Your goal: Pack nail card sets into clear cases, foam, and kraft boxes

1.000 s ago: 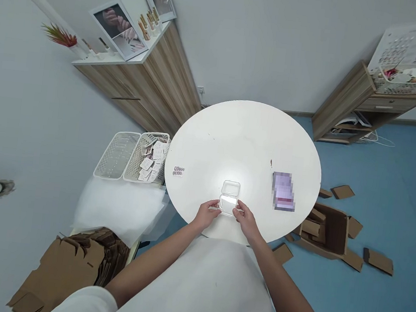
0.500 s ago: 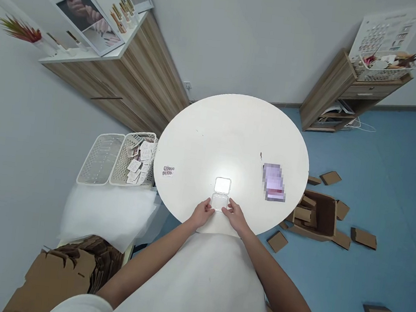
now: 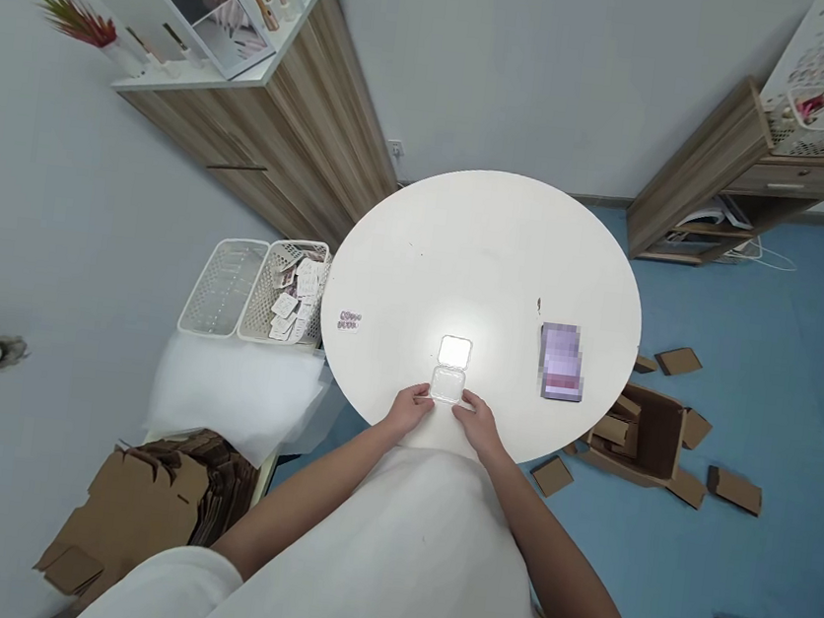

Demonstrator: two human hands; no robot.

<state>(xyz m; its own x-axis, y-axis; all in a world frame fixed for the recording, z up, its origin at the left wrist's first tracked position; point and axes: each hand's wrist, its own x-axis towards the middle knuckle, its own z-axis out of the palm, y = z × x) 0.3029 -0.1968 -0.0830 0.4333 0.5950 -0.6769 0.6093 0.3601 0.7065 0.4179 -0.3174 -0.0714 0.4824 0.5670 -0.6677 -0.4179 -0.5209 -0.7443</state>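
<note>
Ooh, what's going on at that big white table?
Someone's left hand and right hand are at either side of the near half of a little clear case. It lies open on the white table, with its other half farther from the person. It's hard to tell how firmly the fingers hold it. A small patterned piece lies off to the left, and a blurred purple thing to the right.

A little clear case point(image 3: 448, 385) sits open by the near edge of the white table point(image 3: 485, 248). The left hand point(image 3: 409, 411) and right hand point(image 3: 478, 424) hold its near corners. A blurry purple thing point(image 3: 562, 362) lies on the table's right side. Tiny purple bits point(image 3: 349, 321) lie by the table's left edge. A basket point(image 3: 260, 294) of cards point(image 3: 284, 305) is left of the table. A brown box point(image 3: 661, 432) is right of it.
</note>
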